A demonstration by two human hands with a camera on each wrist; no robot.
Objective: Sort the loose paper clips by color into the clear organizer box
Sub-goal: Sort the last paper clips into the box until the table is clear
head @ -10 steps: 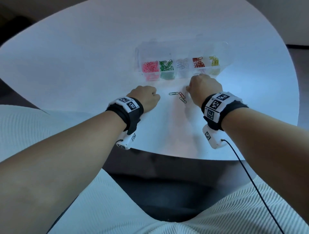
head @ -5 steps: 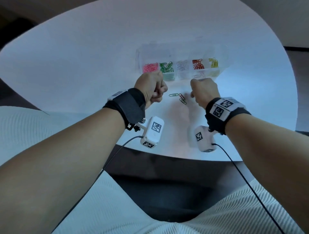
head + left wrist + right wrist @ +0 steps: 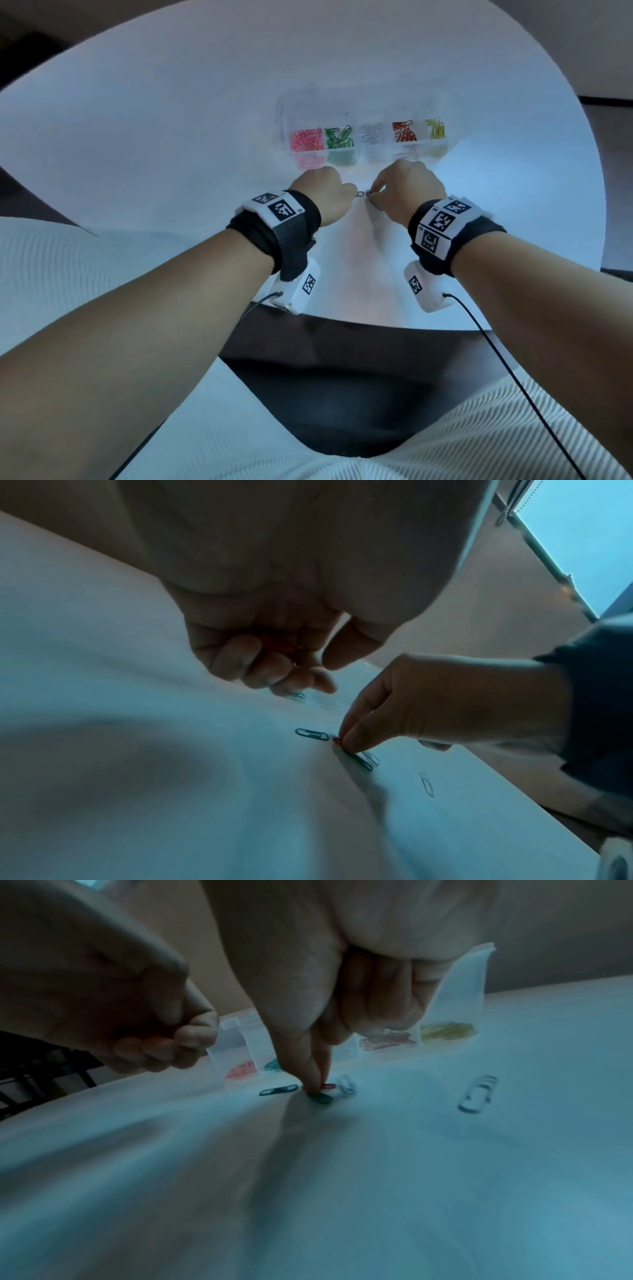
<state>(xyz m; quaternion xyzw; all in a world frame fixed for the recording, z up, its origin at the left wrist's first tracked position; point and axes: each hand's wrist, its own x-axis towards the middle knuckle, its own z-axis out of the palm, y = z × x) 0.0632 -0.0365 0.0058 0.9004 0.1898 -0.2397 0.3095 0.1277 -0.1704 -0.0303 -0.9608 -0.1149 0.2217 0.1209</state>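
Head view, organizer box (image 3: pixel 284 113) w/ color-sorted clips (image 3: pixel 337 137)

Clear organizer box (image 3: pixel 284 116) lid open, clips colour-sorted, loose paper clips (image 3: pixel 311 734) flat before it

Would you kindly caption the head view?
Right hand pinches a red clip before the organizer box; left hand fisted.

Red clip (image 3: pixel 337 740) mostly under fingertips (image 3: pixel 356 739)
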